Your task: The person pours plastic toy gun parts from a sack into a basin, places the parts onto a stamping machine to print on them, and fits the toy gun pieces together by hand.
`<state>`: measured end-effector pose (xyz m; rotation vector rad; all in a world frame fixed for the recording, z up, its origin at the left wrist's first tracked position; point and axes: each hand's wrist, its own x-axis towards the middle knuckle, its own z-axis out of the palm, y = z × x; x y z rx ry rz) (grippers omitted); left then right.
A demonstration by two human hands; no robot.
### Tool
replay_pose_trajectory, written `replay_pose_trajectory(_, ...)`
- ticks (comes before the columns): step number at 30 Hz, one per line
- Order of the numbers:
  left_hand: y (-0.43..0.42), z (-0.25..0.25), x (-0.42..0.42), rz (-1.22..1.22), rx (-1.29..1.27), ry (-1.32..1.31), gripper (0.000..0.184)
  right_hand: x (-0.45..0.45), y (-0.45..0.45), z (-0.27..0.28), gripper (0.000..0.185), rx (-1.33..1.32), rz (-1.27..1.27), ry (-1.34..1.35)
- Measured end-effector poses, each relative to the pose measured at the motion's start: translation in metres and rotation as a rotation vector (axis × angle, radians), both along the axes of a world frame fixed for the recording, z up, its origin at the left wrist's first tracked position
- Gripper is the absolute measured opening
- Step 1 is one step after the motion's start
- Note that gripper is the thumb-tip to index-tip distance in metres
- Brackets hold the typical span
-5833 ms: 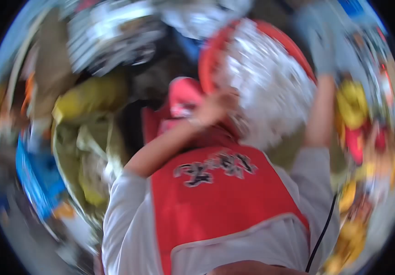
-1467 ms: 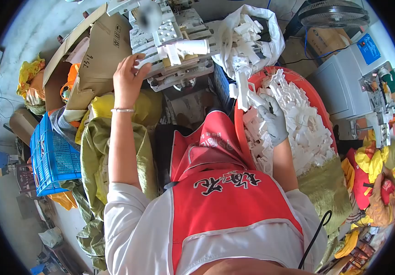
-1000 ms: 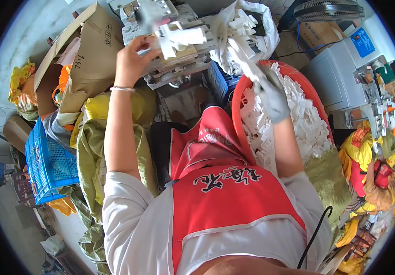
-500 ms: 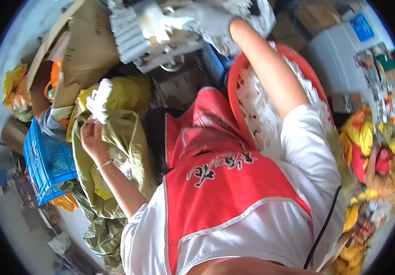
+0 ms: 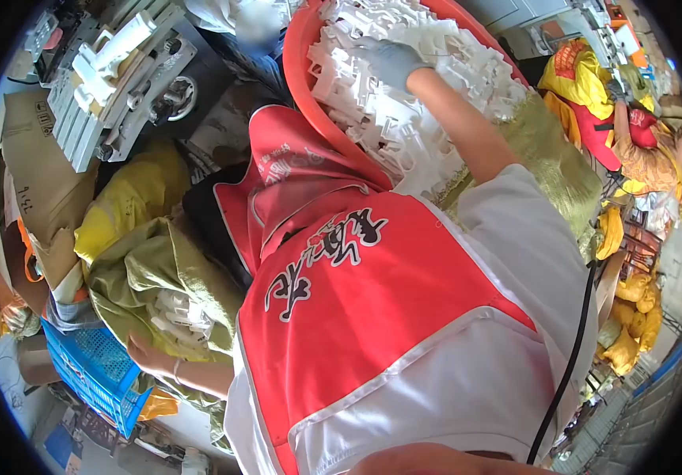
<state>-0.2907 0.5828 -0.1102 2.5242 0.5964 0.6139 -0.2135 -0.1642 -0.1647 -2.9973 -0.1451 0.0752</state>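
My right hand (image 5: 395,65), in a grey glove, reaches into a red tub (image 5: 301,75) heaped with white plastic parts (image 5: 404,131). Its fingers stretch out over the pile and touch the parts; nothing is clearly gripped. My bare left hand (image 5: 148,356) is low at the left, beside the mouth of an olive woven sack (image 5: 127,273), with its fingers extended and no part visible in them. Inside that sack lie several white plastic pieces (image 5: 182,314). On a grey slatted fixture (image 5: 72,127) at the upper left rests a white plastic assembly (image 5: 119,51).
A blue plastic basket (image 5: 91,372) stands left of the sack, below a cardboard box (image 5: 48,182). Yellow bags (image 5: 131,190) lie behind the sack. Another olive sack (image 5: 550,150) is right of the tub. At the far right, another person (image 5: 645,162) sits among yellow bundles.
My left hand no longer holds the white plastic piece and is now lower, beside the sack. My right hand has moved from the grey fixture into the tub. The view has turned rightward.
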Motion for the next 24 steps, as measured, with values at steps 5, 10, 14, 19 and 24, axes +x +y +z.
replay_pose_trajectory(5, -0.154, 0.028, 0.067, -0.347, -0.288, 0.002, 0.021, 0.035, 0.015, -0.008, 0.029, -0.41, 0.037, 0.273)
replay_pose_trajectory(10, -0.247, 0.037, 0.091, -0.663, -0.402, 0.054, 0.012, 0.023, -0.009, 0.051, 0.024, 0.013, 0.087, -0.144)
replay_pose_trajectory(14, -0.335, 0.05, 0.1, -0.978, -0.563, 0.147, 0.023, 0.009, 0.028, 0.109, 0.026, 0.398, -0.062, -0.03)
replay_pose_trajectory(19, -0.41, 0.048, 0.101, -1.255, -0.466, 0.107, 0.051, 0.003, 0.082, 0.095, 0.03, 0.955, 0.144, 0.099)
replay_pose_trajectory(24, -0.391, 0.043, 0.104, -1.004, -1.247, 0.25, 0.018, 0.004, 0.109, 0.056, 0.042, 1.798, -0.004, 0.216)
